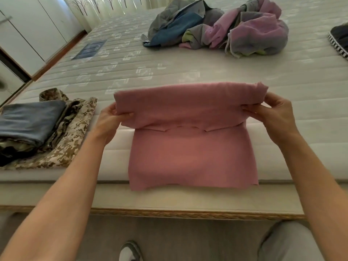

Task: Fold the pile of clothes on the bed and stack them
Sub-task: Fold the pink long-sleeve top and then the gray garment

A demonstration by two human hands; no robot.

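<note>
A pink garment (190,147) lies at the near edge of the bed (188,68), its far part doubled over toward me. My left hand (109,119) pinches the left end of that fold. My right hand (271,110) pinches the right end. Both hold the folded edge a little above the mattress. At the left sits a stack of folded clothes (37,132): a grey-blue piece on top of camouflage ones. A loose pile of unfolded clothes (216,29), grey, blue and lilac, lies far back on the bed.
A dark striped item (339,40) sits at the right edge of the bed. White wardrobe doors (28,34) stand at the left. A wooden bed frame edge (188,213) runs below the mattress. My shoe (130,251) and trouser leg (288,242) show on the floor.
</note>
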